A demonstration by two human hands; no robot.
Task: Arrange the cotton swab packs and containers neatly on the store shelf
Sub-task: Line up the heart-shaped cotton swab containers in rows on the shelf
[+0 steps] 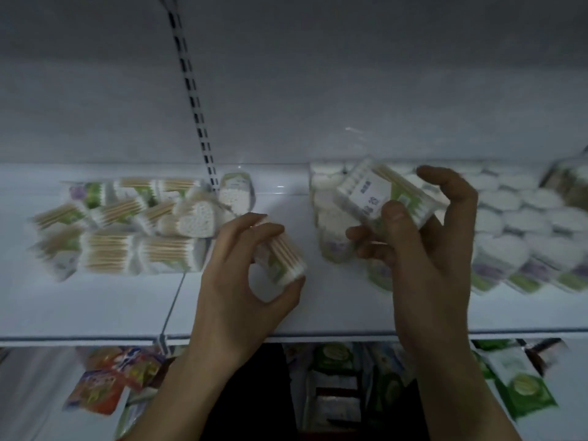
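Observation:
My left hand [241,268] grips a small cotton swab pack [283,259] with wooden sticks, held just over the white shelf [95,307] near its middle. My right hand [423,237] holds a larger clear cotton swab pack [378,195] with a white label, tilted and lifted above the shelf. To the left lies a loose pile of swab packs [121,233] with a heart-shaped swab container [195,218] and a round-cornered container [237,192] behind it. On the right, rows of heart-shaped containers [521,224] lie overlapping.
A slotted metal upright [194,103] runs up the shelf's back wall. A seam [173,307] divides the shelf boards. Below the shelf edge are orange snack packets [111,380] on the left and green packets [521,386] on the right. The picture is dim and blurred.

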